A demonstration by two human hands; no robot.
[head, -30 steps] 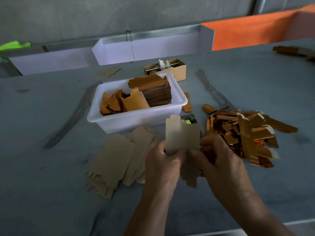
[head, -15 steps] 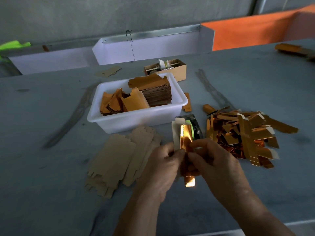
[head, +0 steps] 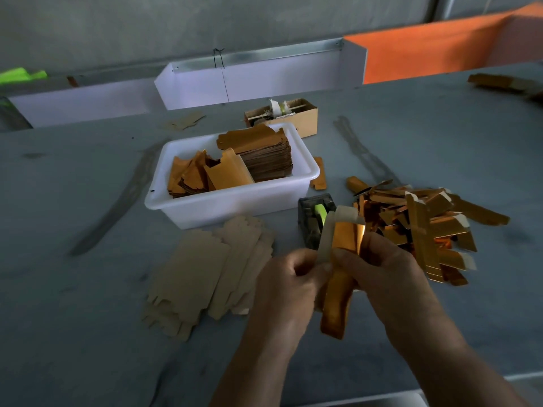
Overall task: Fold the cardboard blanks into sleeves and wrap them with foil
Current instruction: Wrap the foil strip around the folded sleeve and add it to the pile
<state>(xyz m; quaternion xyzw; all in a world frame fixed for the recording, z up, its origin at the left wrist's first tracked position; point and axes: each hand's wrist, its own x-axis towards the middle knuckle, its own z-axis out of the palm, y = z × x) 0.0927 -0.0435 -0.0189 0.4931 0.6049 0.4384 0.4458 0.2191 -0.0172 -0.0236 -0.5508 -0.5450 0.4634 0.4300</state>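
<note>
Both hands meet just above the grey table top (head: 88,333), working one partly folded cardboard sleeve with a shiny gold foil face (head: 338,292). The left hand (head: 286,284) has its fingers curled and pinches the sleeve's pale, uncoated edge, while the right hand (head: 388,274) grasps the gold side, thumb across the front. The sleeve stands roughly upright between them, its cream flap at the top and its lower end hanging below the hands — clear of the table, as far as can be told. Just behind it sits a dark tape dispenser with a lime-green roll (head: 314,220). To the right lies a loose heap of finished gold foil-covered sleeves (head: 423,224), and to the left a fanned stack of flat plain brown cardboard blanks (head: 205,274) lies on the table. Beyond those stands a white rectangular plastic tub (head: 235,204) holding a tall stack of blanks and some orange-gold pieces. Further back sits a small open brown cardboard box (head: 305,120) — its contents are too small to make out.
</note>
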